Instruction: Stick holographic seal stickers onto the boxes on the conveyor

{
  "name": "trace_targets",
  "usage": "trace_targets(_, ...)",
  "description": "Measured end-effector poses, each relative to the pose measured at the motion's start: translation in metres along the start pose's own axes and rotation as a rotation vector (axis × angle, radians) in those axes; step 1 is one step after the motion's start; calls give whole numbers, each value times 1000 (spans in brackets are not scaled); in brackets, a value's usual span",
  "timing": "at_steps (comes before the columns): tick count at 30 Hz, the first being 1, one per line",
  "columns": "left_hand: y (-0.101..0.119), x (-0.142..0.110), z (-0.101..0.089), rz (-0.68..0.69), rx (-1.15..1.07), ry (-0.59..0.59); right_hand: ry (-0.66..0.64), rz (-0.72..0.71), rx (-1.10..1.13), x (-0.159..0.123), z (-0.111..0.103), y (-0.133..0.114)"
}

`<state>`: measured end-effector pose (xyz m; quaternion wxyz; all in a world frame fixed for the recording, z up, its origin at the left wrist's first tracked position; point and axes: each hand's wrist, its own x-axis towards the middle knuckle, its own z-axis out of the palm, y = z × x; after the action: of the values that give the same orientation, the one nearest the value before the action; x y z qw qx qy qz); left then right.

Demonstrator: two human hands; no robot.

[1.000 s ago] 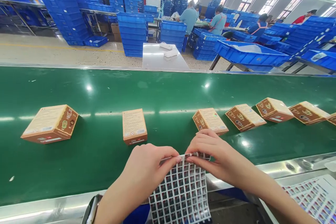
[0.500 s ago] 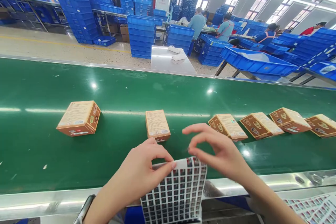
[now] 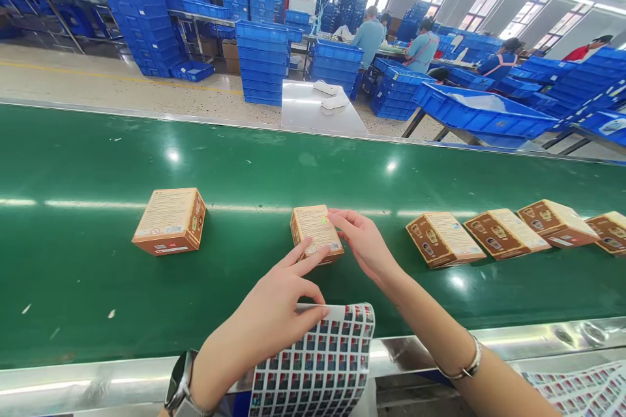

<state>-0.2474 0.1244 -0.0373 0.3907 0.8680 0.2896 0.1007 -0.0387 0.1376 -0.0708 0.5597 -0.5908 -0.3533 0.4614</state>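
Note:
My left hand (image 3: 274,313) pinches the top edge of a sheet of small square stickers (image 3: 313,365) between thumb and finger. Two of its other fingers reach out onto the top of a brown and cream carton (image 3: 313,225) on the green belt. At that carton's upper right corner, my right hand (image 3: 364,244) has its fingertips closed on a small shiny sticker (image 3: 325,219), which lies against the carton's top. Part of the carton's near side is hidden behind my left fingers.
Another carton (image 3: 171,218) sits to the left on the green conveyor belt (image 3: 88,300). Several more cartons (image 3: 443,238) stand in a row to the right. More sticker sheets (image 3: 581,391) lie at the lower right. Beyond the belt are stacked blue crates (image 3: 264,65) and people working.
The cartons have shifted right along the belt. My right hand has moved from above the sticker sheet to the middle carton, and my left fingers have stretched onto it.

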Motion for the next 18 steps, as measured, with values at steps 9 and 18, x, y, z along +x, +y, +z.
trace_targets(9, 6, 9, -2, 16, 14, -50, 132, -153, -227, -5, -2, 5)
trace_targets(18, 21, 35, 6, 74, -4, -62, 237, -283, -475, 11, -49, -14)
